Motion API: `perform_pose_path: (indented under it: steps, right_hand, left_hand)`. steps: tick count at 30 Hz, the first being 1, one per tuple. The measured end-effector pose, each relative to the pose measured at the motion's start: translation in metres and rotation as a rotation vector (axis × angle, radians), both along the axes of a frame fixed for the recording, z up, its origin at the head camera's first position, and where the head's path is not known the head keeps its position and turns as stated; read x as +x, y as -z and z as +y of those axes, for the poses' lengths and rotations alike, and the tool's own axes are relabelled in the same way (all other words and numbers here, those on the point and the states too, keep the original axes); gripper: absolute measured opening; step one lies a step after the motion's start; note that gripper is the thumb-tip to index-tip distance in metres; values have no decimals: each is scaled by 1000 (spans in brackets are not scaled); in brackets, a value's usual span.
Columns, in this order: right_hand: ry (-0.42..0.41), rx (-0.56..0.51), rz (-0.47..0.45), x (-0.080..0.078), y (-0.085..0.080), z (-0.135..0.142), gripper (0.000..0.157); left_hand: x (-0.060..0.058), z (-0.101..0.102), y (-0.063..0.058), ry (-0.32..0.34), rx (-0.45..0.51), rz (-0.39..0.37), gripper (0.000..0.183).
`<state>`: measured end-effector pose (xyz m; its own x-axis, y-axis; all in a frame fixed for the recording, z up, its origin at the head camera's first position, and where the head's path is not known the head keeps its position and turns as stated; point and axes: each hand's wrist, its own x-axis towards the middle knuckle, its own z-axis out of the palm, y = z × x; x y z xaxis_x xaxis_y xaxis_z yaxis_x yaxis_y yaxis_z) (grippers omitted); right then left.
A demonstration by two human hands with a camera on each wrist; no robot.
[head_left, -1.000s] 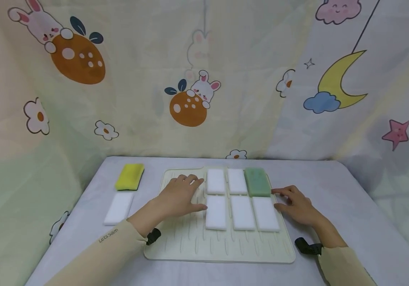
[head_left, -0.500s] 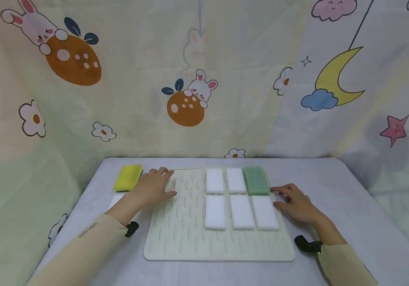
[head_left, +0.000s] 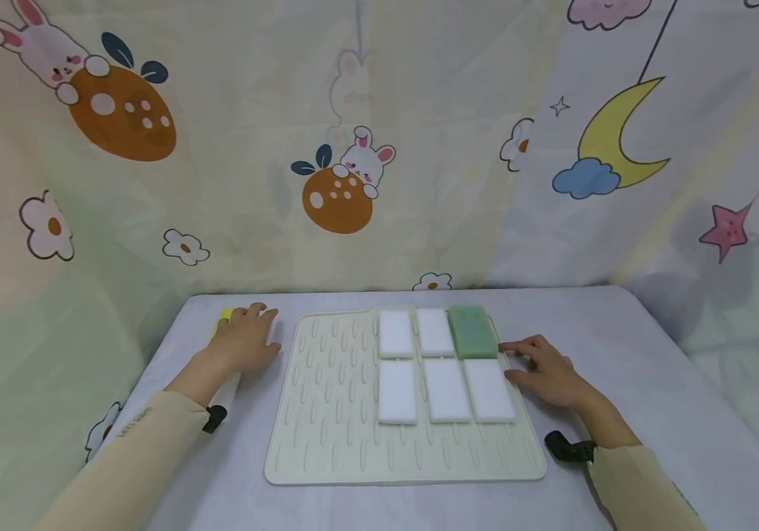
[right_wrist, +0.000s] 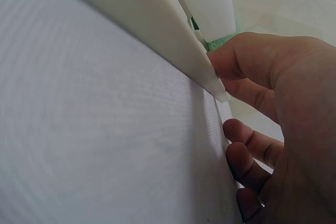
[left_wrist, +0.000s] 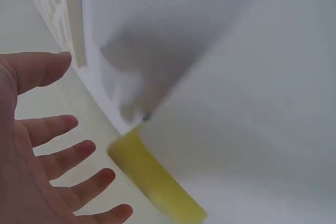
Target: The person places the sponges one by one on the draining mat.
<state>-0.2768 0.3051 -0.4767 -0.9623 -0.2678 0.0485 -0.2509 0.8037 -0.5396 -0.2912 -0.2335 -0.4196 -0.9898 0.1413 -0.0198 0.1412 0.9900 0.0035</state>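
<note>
My left hand (head_left: 243,343) hovers over a yellow sponge (head_left: 223,321) at the left and covers most of it. In the left wrist view the fingers are spread, apart from the yellow sponge (left_wrist: 155,177). Below it, a white sponge (head_left: 231,391) is mostly hidden by the forearm. My right hand (head_left: 548,372) touches the right edge of a cream ridged mat (head_left: 326,442), beside a green sponge (head_left: 472,332). In the right wrist view its thumb and forefinger meet the mat's edge (right_wrist: 173,30), other fingers loosely bent. Several white sponges (head_left: 447,391) lie in two rows on the mat.
A white cloth (head_left: 352,509) covers the table. Behind it hangs a curtain (head_left: 246,162) printed with rabbits, a moon and flowers. The mat's left part shows bare ridges. A black wrist strap (head_left: 568,448) sits on the right arm.
My left hand has moved left, from beside the white sponges on the mat, across its left part, to over the yellow sponge. My right hand stays at the mat's edge. The head view shifts slightly.
</note>
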Motion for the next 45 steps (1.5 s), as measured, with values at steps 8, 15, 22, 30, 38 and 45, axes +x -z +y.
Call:
perform_pose_path:
  steps: [8, 15, 22, 30, 38, 45]
  right_hand:
    - [-4, 6, -9, -5, 3, 1, 48]
    - [-14, -5, -1, -4, -1, -1, 48]
    - [-7, 2, -5, -4, -1, -1, 48]
    - [1, 2, 5, -3, 0, -2, 48]
    - [0, -11, 4, -2, 1, -1, 48]
    - [9, -5, 4, -1, 1, -1, 48]
  left_hand:
    - [-6, -32, -1, -35, 33, -56, 71]
    - [-8, -51, 2, -58, 76, -135, 77]
    - [-9, -58, -2, -21, 88, -187, 84]
    - [-10, -62, -9, 30, 102, -202, 88]
    - [-17, -66, -8, 75, 122, -183, 84]
    - [-22, -66, -8, 69, 133, -185, 85]
